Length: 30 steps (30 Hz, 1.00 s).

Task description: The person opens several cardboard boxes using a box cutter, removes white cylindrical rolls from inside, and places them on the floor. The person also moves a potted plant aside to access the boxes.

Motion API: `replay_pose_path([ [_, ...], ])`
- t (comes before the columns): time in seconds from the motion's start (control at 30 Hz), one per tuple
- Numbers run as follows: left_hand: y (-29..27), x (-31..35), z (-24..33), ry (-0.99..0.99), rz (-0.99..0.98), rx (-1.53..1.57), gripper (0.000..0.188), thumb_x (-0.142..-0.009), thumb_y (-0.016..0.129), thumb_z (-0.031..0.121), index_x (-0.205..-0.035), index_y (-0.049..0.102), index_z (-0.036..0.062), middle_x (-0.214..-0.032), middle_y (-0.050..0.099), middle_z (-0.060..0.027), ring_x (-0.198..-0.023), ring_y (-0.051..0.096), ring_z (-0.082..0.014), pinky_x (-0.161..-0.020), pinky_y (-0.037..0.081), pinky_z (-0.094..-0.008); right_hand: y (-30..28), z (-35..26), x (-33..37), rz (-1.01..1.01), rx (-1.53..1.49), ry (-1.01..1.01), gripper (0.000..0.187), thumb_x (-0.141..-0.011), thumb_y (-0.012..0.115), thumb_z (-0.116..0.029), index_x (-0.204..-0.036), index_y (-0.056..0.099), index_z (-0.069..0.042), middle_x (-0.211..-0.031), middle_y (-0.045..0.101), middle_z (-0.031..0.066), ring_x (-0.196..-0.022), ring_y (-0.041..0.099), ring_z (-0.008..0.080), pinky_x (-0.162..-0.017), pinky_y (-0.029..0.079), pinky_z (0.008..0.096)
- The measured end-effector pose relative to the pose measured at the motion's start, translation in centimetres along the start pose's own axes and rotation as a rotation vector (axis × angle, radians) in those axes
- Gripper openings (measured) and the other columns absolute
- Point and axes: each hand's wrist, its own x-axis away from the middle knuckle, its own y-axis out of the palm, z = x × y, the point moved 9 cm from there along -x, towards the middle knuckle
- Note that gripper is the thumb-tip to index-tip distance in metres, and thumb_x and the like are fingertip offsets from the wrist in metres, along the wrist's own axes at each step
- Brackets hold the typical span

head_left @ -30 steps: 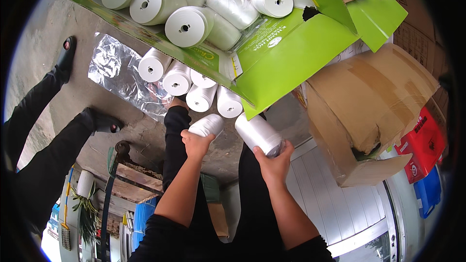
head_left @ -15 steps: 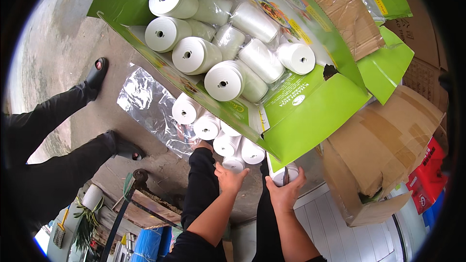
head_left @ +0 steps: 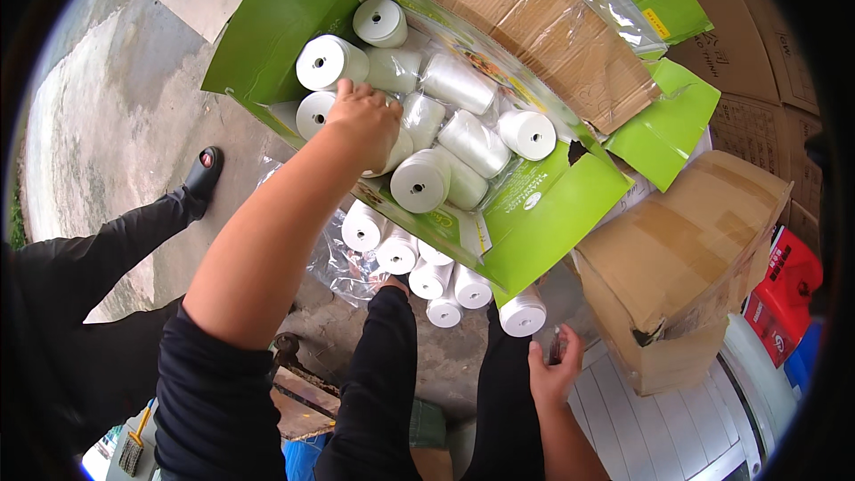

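My left hand [head_left: 363, 120] reaches into the open green carton [head_left: 552, 214], its fingers curled over a white thread spool [head_left: 396, 156] that the hand mostly covers. Beside it lie several more white spools [head_left: 419, 182], some in clear plastic wrap. My right hand [head_left: 554, 372] is low on the right, closed on a small dark object [head_left: 557, 347] too unclear to name. Just beyond that hand a white spool [head_left: 523, 313] stands at the end of a group of spools [head_left: 429, 280] on the floor below the carton.
Clear plastic film [head_left: 334, 258] lies by the floor spools. On the right are a brown cardboard box [head_left: 686, 258] and a red package [head_left: 784, 294]. Another person's leg and dark sandal [head_left: 205, 174] are at left. A white slatted surface [head_left: 632, 428] is near my right arm.
My left hand has left the floor spools and gone up into the carton. My right hand has come away from the end spool, moving right and nearer. The view has shifted slightly.
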Motion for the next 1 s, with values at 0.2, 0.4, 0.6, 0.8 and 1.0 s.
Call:
replay_pose_path([
  [0.2,6.2,-2.1,-0.4,-0.071,-0.164,-0.107,0.091,-0.061,0.087,0.046,-0.136,0.052,0.0074,-0.129,0.062,-0.0128,-0.129,0.049,-0.0324,-0.116,0.018,-0.0574,4.9,-19.3,-10.9,-0.278,-0.581,0.027,0.037,-0.087,0.075,-0.021,-0.114,0.061,0.002,-0.086,0.067,0.0066,-0.063,0.060,0.0098,-0.057,0.047,0.0246],
  [0.4,-2.6,5.7,-2.8,-0.195,0.208,0.179,0.068,-0.063,0.081,0.038,-0.118,0.062,0.0027,-0.111,0.067,-0.0162,-0.118,0.057,-0.0337,-0.117,0.026,-0.0554,22.5,-13.8,-19.7,-0.628,-0.304,0.766,0.081,-0.081,0.069,-0.064,-0.124,0.056,0.002,-0.109,0.064,0.0197,-0.069,0.066,0.0278,-0.046,0.043,0.0336],
  [0.6,-0.7,23.6,-10.0,-0.228,0.749,1.336,0.099,-0.060,0.084,0.042,-0.137,0.045,-0.0064,-0.122,0.060,-0.0196,-0.114,0.062,-0.0280,-0.095,0.050,-0.0390,29.8,-13.7,-17.4,-0.763,-0.360,0.752,0.068,-0.078,0.072,-0.061,-0.109,0.068,0.000,-0.103,0.067,0.0139,-0.078,0.062,0.0258,-0.050,0.048,0.0372],
  [0.8,18.8,35.3,3.9,-0.689,0.499,2.555,0.113,-0.063,0.087,0.057,-0.143,0.036,-0.0045,-0.134,0.053,-0.0131,-0.123,0.054,-0.0267,-0.102,0.045,-0.0426,24.5,-15.7,-17.4,-0.908,-0.260,0.635,0.048,-0.079,0.072,-0.057,-0.102,0.069,-0.015,-0.093,0.069,0.0054,-0.077,0.061,0.0196,-0.054,0.039,0.0350],
  [1.0,22.7,41.6,16.3,-0.942,0.016,2.798,0.097,-0.070,0.082,0.046,-0.142,0.037,0.0004,-0.129,0.055,-0.0123,-0.118,0.056,-0.0264,-0.100,0.045,-0.0402,4.9,-19.8,-14.9,-0.926,-0.200,0.253,0.085,-0.077,0.076,-0.045,-0.141,0.043,-0.002,-0.101,0.066,0.0080,-0.066,0.057,0.0089,-0.041,0.036,0.0237],
])
